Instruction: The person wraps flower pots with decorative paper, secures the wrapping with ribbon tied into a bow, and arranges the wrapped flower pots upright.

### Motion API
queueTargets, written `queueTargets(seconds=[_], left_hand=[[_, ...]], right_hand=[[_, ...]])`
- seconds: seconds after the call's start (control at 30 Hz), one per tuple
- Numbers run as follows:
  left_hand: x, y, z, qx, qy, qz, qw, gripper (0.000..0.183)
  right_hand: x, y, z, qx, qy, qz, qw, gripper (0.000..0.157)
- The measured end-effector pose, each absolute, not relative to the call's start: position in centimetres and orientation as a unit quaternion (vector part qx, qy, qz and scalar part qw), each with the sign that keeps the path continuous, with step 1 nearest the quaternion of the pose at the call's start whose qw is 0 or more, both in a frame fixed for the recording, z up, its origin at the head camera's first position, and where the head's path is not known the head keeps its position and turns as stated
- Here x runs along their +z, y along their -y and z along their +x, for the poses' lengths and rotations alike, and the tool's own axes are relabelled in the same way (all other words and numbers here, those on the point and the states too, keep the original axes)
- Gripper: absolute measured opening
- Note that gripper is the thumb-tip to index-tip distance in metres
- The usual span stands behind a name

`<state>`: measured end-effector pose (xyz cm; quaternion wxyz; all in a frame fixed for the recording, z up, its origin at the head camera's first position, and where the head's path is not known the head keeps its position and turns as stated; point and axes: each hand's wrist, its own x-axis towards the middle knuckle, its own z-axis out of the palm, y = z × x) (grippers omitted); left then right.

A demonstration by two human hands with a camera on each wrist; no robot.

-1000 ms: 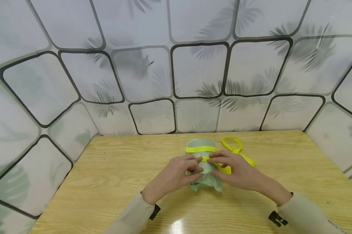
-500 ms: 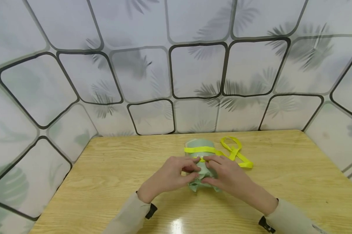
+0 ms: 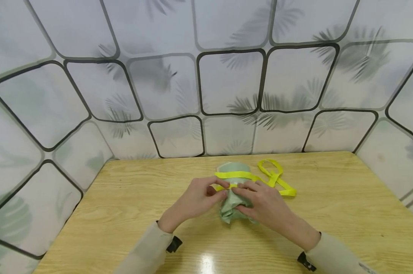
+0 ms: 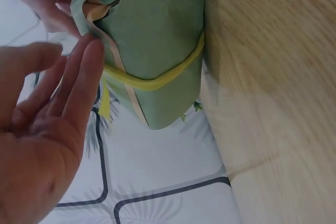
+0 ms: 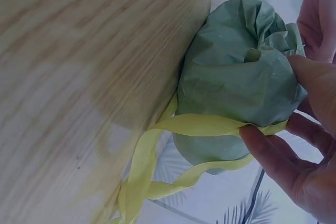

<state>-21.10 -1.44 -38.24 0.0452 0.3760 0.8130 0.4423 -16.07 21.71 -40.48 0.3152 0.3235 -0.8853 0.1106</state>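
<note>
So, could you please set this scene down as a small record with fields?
Package: green wrapping, lying on the table, crumpled end toward the person
Ribbon: yellow, across the package, with a loose part on the table to the right
Left hand: at the package, beside the ribbon
Right hand: touching ribbon and package
Wall: patterned with dark outlines and leaves

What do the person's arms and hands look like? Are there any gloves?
No gloves: the left hand and right hand are bare. The left sleeve and right sleeve are long and pale beige. A small black piece, maybe part of a strap, shows at each wrist. The right sleeve has a greyish mark, too small to read.
</note>
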Motion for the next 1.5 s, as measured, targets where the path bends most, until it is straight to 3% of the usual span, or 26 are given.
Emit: queueTargets(seconds=[0.23, 0.57, 1.0, 1.5], left_hand=[[-37.8, 1.0, -22.7, 0.407, -0.852, 0.324, -0.056, 0.029], [-39.1, 1.6, -24.0, 0.365, -0.868, 0.335, -0.042, 0.021], [-39.6, 7.0, -23.4, 0.335, -0.891, 0.307, -0.001, 0.022], [-39.8, 12.9, -23.8, 0.310, -0.916, 0.256, -0.003, 0.021]], right_hand=[[-40.0, -21.6, -16.0, 0.097, 0.896, 0.317, 0.295, 0.044], [-39.9, -21.5, -15.9, 0.089, 0.901, 0.313, 0.288, 0.042], [-39.9, -21.5, -15.9, 0.093, 0.901, 0.312, 0.285, 0.043], [-40.1, -21.5, -15.9, 0.088, 0.899, 0.311, 0.295, 0.044]])
